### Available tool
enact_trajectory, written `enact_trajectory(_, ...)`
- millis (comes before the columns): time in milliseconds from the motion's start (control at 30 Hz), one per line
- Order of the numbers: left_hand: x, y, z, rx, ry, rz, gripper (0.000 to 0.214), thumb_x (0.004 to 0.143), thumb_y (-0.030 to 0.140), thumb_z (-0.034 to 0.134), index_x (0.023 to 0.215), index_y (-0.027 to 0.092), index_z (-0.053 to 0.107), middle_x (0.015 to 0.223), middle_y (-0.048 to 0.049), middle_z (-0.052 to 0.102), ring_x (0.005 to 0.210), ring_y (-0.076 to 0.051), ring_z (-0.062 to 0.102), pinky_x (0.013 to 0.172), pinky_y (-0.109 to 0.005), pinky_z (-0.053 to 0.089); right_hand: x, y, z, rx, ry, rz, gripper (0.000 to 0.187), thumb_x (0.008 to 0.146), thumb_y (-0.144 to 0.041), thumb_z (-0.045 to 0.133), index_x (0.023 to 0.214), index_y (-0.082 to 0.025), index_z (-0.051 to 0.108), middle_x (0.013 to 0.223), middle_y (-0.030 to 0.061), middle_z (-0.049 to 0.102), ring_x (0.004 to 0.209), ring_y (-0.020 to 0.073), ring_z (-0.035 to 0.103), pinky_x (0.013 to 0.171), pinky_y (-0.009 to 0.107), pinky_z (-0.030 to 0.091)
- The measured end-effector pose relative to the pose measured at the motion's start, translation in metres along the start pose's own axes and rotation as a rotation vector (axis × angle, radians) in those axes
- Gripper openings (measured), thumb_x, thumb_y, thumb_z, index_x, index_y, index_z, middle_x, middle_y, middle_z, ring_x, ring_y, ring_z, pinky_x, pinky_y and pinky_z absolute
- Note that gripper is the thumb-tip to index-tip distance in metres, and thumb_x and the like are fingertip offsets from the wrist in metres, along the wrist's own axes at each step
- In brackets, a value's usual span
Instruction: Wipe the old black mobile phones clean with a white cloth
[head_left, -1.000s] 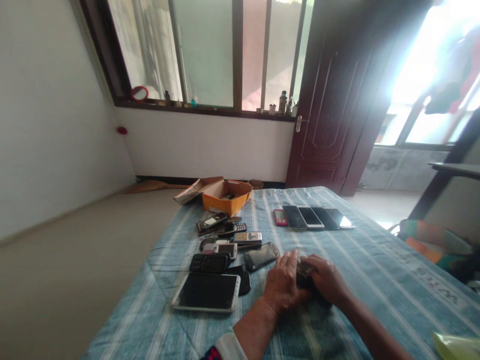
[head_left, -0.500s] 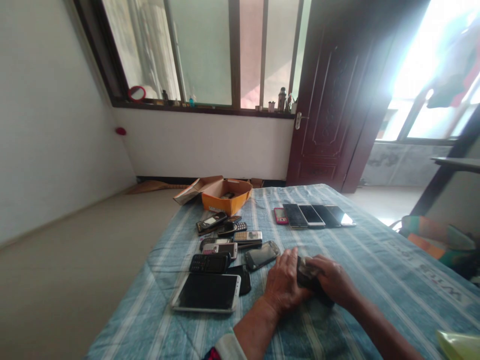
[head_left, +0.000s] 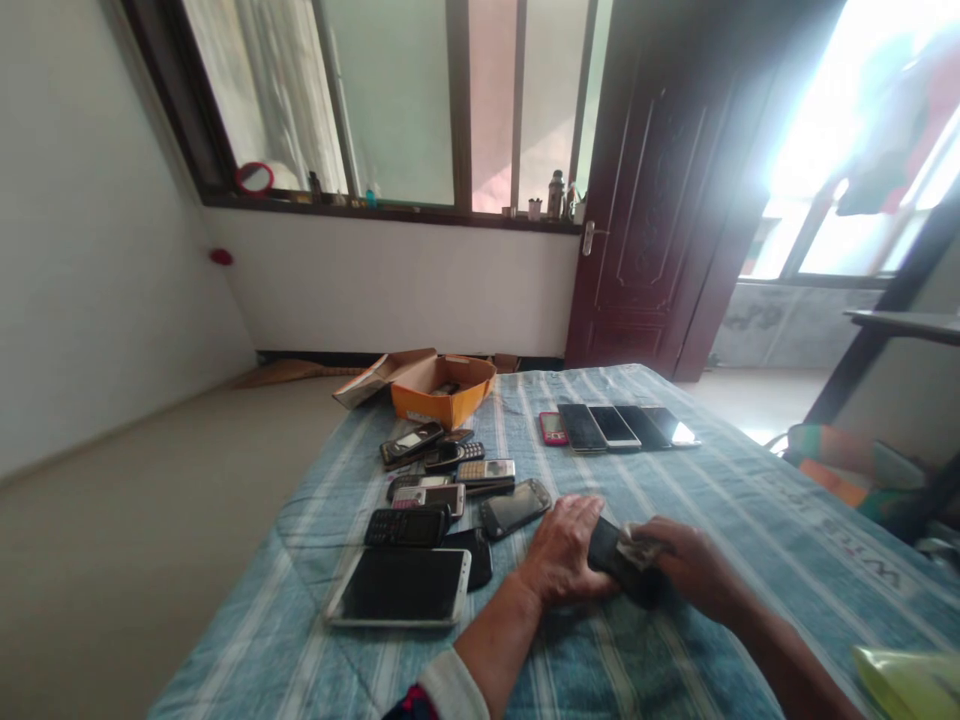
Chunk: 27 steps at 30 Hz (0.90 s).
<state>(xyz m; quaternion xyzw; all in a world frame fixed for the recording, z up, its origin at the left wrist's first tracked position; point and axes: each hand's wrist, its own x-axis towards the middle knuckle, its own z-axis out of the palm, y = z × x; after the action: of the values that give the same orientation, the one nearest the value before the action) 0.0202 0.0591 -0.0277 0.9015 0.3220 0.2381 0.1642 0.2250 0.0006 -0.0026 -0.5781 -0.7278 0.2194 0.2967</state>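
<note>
A dark phone (head_left: 611,553) lies tilted between my hands at the front middle of the cloth-covered surface. My left hand (head_left: 566,555) is closed on its left side, fingers over the far edge and thumb along the near edge. Pinched in my right hand (head_left: 694,565) is a crumpled greyish-white wipe (head_left: 641,547), pressed on the phone's face. Whether it is cloth or tissue I cannot tell. Just left of my left hand rests a grey touchscreen phone (head_left: 516,508). Farther left lie a large white phone (head_left: 401,587) and a black keypad phone (head_left: 407,526).
Several old keypad phones (head_left: 486,470) cluster by an open orange box (head_left: 444,390). At the far right, a row of smartphones (head_left: 615,427) lies beside a small red phone (head_left: 553,428). Something yellow-green (head_left: 907,682) is at the near right edge of the striped blue cloth (head_left: 765,540).
My right hand has slid with the wipe to the right along the phone, uncovering more of its dark face. My left hand keeps its hold. The whole view has shifted slightly.
</note>
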Motion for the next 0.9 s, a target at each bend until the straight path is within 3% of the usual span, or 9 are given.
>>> enact_trajectory(333,0.001,0.002,-0.002,0.007,0.006,-0.017,0.092,0.054,0.052,0.081,0.131,0.013,0.049,0.126,-0.0142,0.057,0.115,-0.032,0.051,0.101,-0.043,0.042,-0.003,-0.006,-0.008,-0.005,0.014,0.028,0.042,0.065,-0.020,0.040,0.089,-0.021,0.075,0.085,0.0035,0.072,0.081,0.0198,0.065,0.074,0.029,0.046)
enact_trajectory(500,-0.004,0.014,-0.004,0.081,0.062,-0.111,0.083,0.058,0.057,0.075,0.126,0.013,0.054,0.115,-0.0131,0.060,0.108,-0.031,0.052,0.098,-0.044,0.043,-0.003,-0.001,-0.009,-0.019,0.056,0.050,0.043,0.067,-0.021,0.042,0.093,-0.022,0.075,0.088,0.0036,0.074,0.084,0.0219,0.066,0.077,0.031,0.047)
enact_trajectory(733,-0.008,0.028,-0.001,0.185,0.117,-0.323,0.081,0.058,0.053,0.077,0.123,0.009,0.055,0.111,-0.0132,0.059,0.105,-0.031,0.051,0.097,-0.041,0.043,0.000,0.004,0.014,-0.119,0.154,0.012,0.045,0.071,-0.013,0.037,0.098,-0.022,0.071,0.098,0.0041,0.072,0.090,0.0193,0.065,0.078,0.028,0.046)
enact_trajectory(900,-0.009,0.034,-0.002,0.204,0.132,-0.389,0.077,0.062,0.051,0.073,0.123,0.008,0.055,0.109,-0.0137,0.059,0.105,-0.032,0.050,0.097,-0.040,0.043,-0.001,0.002,0.023,-0.224,0.114,0.001,0.044,0.072,-0.009,0.037,0.099,-0.023,0.069,0.098,0.0045,0.070,0.089,0.0183,0.065,0.077,0.026,0.044)
